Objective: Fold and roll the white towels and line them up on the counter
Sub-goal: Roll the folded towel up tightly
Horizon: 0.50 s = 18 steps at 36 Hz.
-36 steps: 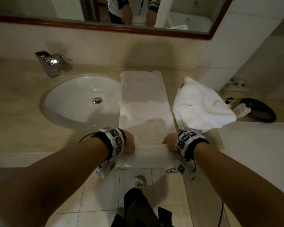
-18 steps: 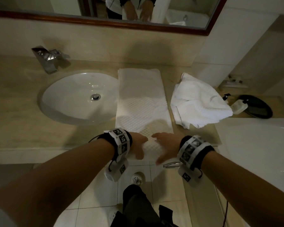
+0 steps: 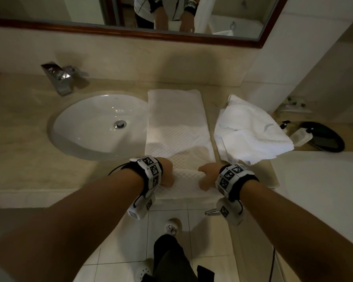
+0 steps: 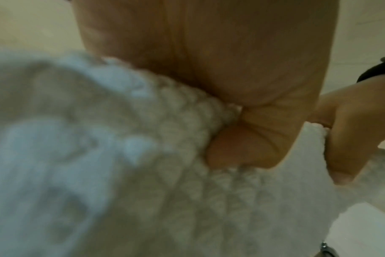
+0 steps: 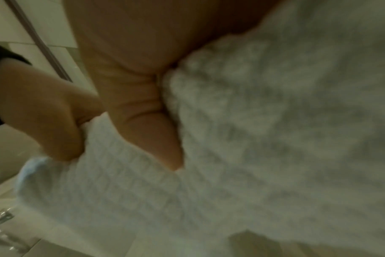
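A long white towel folded into a narrow strip lies on the beige counter, running from the back wall to the front edge. Its near end is turned up into a short roll. My left hand grips the roll's left end and my right hand grips its right end, fingers curled round the waffle cloth. A second white towel lies crumpled to the right.
A round white sink with a chrome tap sits left of the strip. A mirror runs above the counter. At far right are a small bottle, a black dish and a white tub rim.
Half a second ago my hands lay flatter and closer together on the towel's near end. Now they are apart at its two sides, curled round the first turn of the roll.
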Available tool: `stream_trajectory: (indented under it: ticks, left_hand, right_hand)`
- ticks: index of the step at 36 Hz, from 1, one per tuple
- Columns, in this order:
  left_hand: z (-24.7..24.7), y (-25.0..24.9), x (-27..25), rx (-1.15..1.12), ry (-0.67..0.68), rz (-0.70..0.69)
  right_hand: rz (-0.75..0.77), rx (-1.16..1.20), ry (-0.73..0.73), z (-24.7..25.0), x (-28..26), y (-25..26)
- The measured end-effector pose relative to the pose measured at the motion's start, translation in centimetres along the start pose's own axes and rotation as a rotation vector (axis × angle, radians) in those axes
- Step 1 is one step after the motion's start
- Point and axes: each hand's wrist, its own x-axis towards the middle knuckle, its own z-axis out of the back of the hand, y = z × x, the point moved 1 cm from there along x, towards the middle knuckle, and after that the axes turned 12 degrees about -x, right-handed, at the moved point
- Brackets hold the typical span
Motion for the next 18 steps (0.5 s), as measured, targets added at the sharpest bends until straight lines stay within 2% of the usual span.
stream_trajectory:
  ticks: [9, 14, 18]
  left_hand:
    - [0.1, 0.7, 1.4, -0.029, 0.111, 0.078]
    - [0.6, 1.6, 1.8, -0.092, 0.098, 0.063]
    - [0.9, 2.5, 2.0, -0.109, -0.002, 0.038]
  right_hand:
    - [-0.077, 0.081, 0.065, 0.5, 2.0, -1.2]
    - [-0.156, 0.265, 0.064, 0.3, 2.7, -2.4]
    - [-0.161, 0.300, 0.046, 0.3, 2.5, -3.8]
